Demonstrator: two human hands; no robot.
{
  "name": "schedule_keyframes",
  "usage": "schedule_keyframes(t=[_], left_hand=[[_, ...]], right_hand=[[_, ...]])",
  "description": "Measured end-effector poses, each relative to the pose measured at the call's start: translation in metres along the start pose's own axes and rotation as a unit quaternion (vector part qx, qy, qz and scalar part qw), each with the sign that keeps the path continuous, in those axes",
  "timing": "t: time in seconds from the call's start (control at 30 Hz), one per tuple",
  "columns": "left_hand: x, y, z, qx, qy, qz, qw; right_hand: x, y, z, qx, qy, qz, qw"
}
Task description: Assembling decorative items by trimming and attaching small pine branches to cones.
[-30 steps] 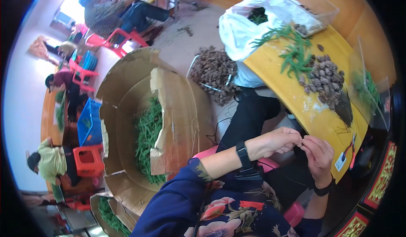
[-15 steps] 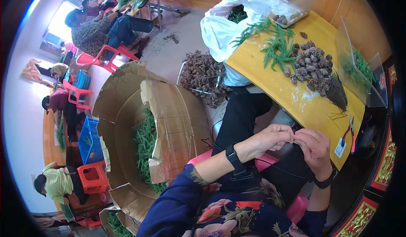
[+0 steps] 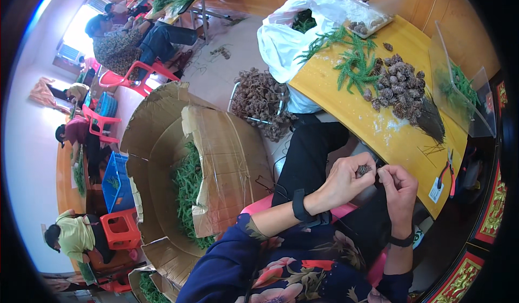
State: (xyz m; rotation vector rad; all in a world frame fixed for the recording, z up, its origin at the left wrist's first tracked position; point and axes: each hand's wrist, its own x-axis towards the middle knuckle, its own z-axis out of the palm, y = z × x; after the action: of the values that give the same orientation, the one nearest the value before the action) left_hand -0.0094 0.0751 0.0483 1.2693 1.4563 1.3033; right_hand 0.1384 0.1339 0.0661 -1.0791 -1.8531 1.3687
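Observation:
My left hand (image 3: 346, 177) is closed around a small brown pine cone (image 3: 363, 170), whose scales show between thumb and fingers. Close beside it, fingertips nearly meeting, my right hand (image 3: 399, 187) is pinched; whatever lies between its fingers is too small to make out. Both hands are above my lap at the near edge of the yellow table (image 3: 373, 135). On that table is a heap of pine cones (image 3: 399, 84), with a bundle of thin dark wires (image 3: 431, 120) against it. Green artificial sprigs (image 3: 354, 65) lie behind the heap.
Pliers (image 3: 448, 173) and a few loose wires rest near the table's right end. Clear plastic bins (image 3: 357, 11) stand at the back. Left of me is a large cardboard box (image 3: 227, 168) of greenery, with a basket of brown cones (image 3: 259, 100) beyond. Other people sit farther left.
My left hand has turned, bringing the pine cone into sight. My right hand has shifted slightly left and down, and a small gap now shows between the hands.

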Motion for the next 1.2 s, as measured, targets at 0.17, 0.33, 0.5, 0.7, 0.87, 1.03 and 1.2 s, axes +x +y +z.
schedule_keyframes(t=[0.17,0.33,0.5,0.7,0.87,1.03,1.2], left_hand=[[-0.002,-0.009,0.008,0.065,0.034,0.076,0.994],[-0.005,0.001,0.003,0.075,0.019,0.028,0.997],[-0.005,-0.015,0.007,-0.097,-0.018,-0.046,0.994],[-0.001,-0.016,0.015,-0.293,-0.016,-0.11,0.949],[0.007,-0.013,-0.005,-0.356,-0.068,-0.184,0.914],[0.008,-0.014,0.008,-0.342,-0.101,-0.206,0.911],[0.002,-0.014,0.016,-0.265,-0.092,-0.129,0.951]], right_hand=[[0.001,0.009,-0.001,0.093,-0.006,0.033,0.995],[0.002,0.012,-0.003,0.179,-0.022,0.095,0.979],[-0.006,0.018,0.002,0.275,0.002,0.133,0.952],[-0.001,0.025,0.008,0.268,-0.018,0.151,0.951],[0.011,0.024,0.016,0.253,0.01,0.075,0.965],[0.004,0.032,0.009,0.289,0.045,0.074,0.953],[0.0,0.031,0.01,0.322,0.058,0.07,0.942]])
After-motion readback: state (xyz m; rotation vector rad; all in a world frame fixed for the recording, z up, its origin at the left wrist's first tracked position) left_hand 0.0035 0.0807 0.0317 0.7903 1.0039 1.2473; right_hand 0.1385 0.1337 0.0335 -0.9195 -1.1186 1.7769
